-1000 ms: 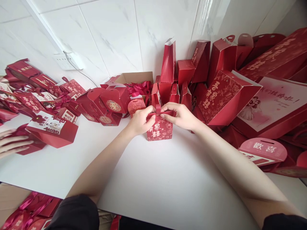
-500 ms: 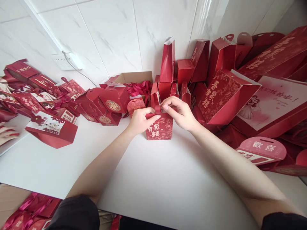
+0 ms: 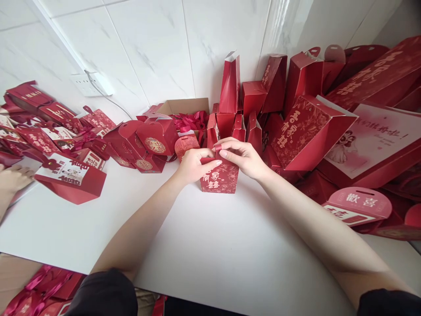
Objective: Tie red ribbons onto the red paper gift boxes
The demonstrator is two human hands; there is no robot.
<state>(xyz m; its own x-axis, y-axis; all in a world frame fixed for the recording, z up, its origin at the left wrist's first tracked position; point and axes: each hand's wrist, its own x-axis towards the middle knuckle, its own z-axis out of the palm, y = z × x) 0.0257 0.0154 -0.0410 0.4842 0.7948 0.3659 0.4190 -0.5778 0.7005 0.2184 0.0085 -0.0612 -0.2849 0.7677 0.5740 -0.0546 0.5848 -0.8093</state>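
Note:
A small red gift box [image 3: 219,180] with pale printed characters and flowers stands upright on the white table in front of me. My left hand [image 3: 196,164] grips its upper left edge, thumb on the front face and fingers behind. Above the box top, my right hand [image 3: 241,156] pinches a short red ribbon [image 3: 218,149] between thumb and fingers. Part of the ribbon and the box's top opening are hidden by my fingers.
Red boxes [image 3: 286,136] are piled high on the right. Behind, a cardboard box [image 3: 186,105] holds red ribbon. Left stand more boxes [image 3: 141,142] and a red box with a white panel [image 3: 70,180]. Another person's hand [image 3: 18,177] is at the left edge.
My right fingers have come down and closed on the ribbon, which now bends over at the box top. My left hand stays put. The other person's hand has shifted at the left edge.

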